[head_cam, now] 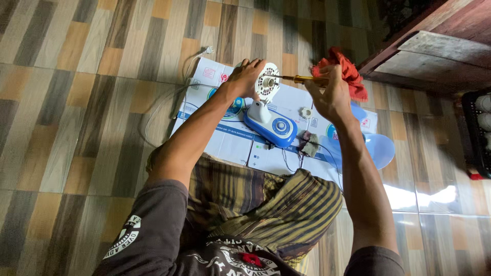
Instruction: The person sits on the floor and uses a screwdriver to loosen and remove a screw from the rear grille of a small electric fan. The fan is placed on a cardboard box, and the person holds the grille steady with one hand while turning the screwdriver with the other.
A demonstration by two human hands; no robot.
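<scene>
With the fan blade (379, 148) already off, the left hand (244, 77) grips the fan motor (267, 82) while right hand (332, 94) fingers pinch a screwdriver (296, 78) at its hub, casing not yet opened.

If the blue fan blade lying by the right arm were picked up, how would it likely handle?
The fan blade looks like thin plastic, so probably light and slightly flexible. Its curved vanes suggest it might rock on the tiled floor if pushed.

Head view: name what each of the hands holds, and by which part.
Left hand grips the fan motor housing by its side. Right hand holds a screwdriver by its yellow handle, plus a red cloth.
</scene>
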